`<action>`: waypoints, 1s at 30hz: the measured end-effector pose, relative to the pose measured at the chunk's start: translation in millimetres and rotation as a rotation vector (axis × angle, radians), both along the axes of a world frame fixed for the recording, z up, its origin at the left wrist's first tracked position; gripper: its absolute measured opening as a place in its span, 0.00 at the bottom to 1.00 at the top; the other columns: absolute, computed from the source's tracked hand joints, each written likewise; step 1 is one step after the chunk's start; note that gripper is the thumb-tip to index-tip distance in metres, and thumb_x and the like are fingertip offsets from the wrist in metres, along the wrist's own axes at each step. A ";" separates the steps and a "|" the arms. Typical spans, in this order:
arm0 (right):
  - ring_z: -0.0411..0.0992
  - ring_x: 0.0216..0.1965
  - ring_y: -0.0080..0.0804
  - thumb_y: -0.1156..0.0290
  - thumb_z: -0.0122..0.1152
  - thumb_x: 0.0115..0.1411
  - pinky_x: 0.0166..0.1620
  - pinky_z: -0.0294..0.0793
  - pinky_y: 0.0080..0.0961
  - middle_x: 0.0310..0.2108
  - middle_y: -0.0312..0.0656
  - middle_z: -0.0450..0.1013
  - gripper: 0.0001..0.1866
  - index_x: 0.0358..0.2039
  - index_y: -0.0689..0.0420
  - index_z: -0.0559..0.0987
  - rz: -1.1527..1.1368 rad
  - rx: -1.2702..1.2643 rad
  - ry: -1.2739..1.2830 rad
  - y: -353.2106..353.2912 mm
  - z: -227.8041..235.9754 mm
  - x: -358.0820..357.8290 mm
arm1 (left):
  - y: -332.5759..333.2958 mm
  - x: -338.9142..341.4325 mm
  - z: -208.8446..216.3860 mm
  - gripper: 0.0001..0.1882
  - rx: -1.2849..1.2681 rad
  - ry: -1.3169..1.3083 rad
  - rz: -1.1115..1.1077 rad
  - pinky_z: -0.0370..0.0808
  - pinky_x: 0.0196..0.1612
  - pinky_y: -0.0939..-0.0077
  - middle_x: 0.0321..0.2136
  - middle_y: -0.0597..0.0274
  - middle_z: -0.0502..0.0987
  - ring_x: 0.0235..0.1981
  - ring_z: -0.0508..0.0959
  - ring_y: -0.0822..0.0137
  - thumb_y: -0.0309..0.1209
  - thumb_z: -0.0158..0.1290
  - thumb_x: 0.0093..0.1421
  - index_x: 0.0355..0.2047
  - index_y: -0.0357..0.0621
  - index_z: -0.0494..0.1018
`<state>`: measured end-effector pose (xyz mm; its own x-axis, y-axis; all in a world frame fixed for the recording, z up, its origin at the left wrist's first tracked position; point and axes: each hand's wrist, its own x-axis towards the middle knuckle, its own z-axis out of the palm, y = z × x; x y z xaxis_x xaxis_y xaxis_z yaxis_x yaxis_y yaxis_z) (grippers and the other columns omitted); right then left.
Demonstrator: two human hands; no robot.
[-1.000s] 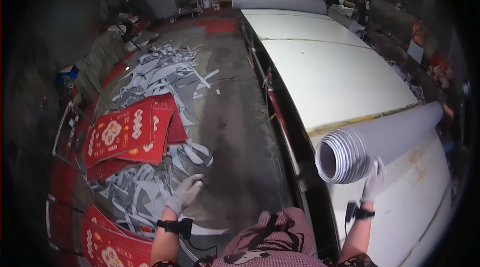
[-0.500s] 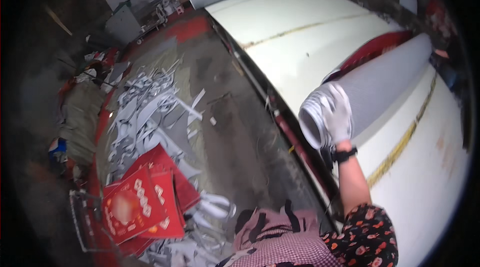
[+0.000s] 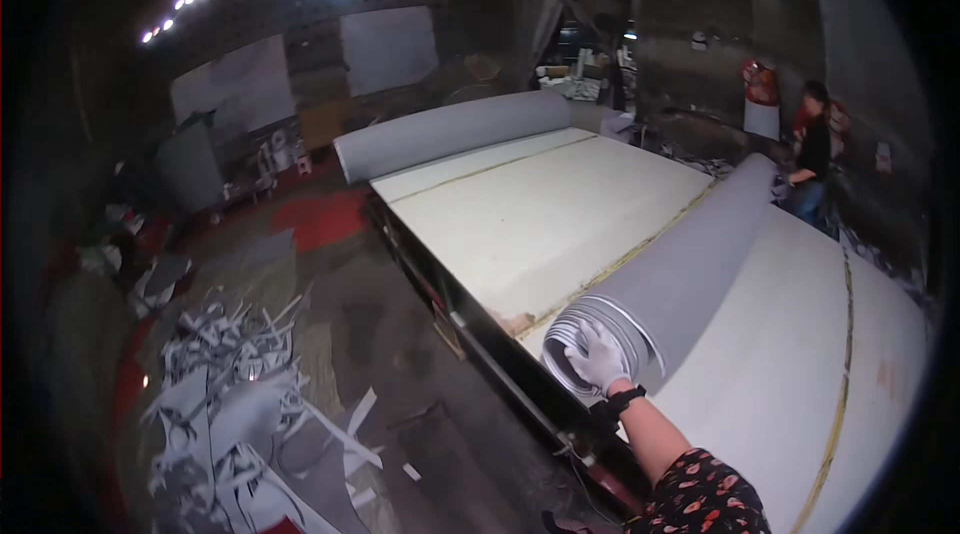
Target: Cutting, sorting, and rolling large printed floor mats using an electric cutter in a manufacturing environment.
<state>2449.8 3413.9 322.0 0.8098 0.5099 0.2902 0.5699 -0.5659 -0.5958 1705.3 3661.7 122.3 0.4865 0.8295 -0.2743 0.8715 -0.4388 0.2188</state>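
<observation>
One right hand (image 3: 602, 362), fingers spread, touches the coiled end of the grey roll (image 3: 675, 274), which lies across the counter (image 3: 530, 224) right of centre, the left hand out of view; force uneven with the co-worker's (image 3: 815, 149) at upper right could skew its layers.

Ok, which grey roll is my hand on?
The nearer roll: your right hand is on its coiled end; the far roll lies beyond, with no hand on it.

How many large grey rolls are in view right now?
2. One roll lies across the white table, with the gloved right hand at its near end; the other roll lies along the table's far end. Others may be hidden in the dark areas.
</observation>
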 end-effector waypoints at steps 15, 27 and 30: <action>0.57 0.63 0.54 0.49 0.67 0.48 0.65 0.51 0.51 0.60 0.56 0.62 0.40 0.59 0.54 0.70 -0.240 0.027 -0.442 374.3 27.8 253.5 | 312.4 480.6 174.8 0.20 -0.157 -0.220 -0.139 0.63 0.62 0.60 0.53 0.43 0.71 0.58 0.67 0.48 0.35 0.49 0.64 0.54 0.41 0.71; 0.61 0.61 0.48 0.53 0.57 0.58 0.64 0.53 0.47 0.57 0.51 0.66 0.27 0.54 0.53 0.75 -0.165 0.184 -0.127 610.5 17.1 435.2 | 604.9 618.4 168.8 0.20 -0.137 -0.213 0.084 0.65 0.61 0.63 0.52 0.44 0.73 0.57 0.69 0.50 0.36 0.50 0.64 0.54 0.41 0.70; 0.62 0.60 0.51 0.52 0.57 0.58 0.64 0.56 0.47 0.57 0.54 0.65 0.28 0.56 0.52 0.73 -0.127 0.012 -0.332 668.6 15.1 469.5 | 715.9 710.6 148.2 0.20 -0.127 -0.273 -0.069 0.65 0.61 0.64 0.52 0.45 0.73 0.57 0.70 0.51 0.36 0.50 0.65 0.55 0.41 0.70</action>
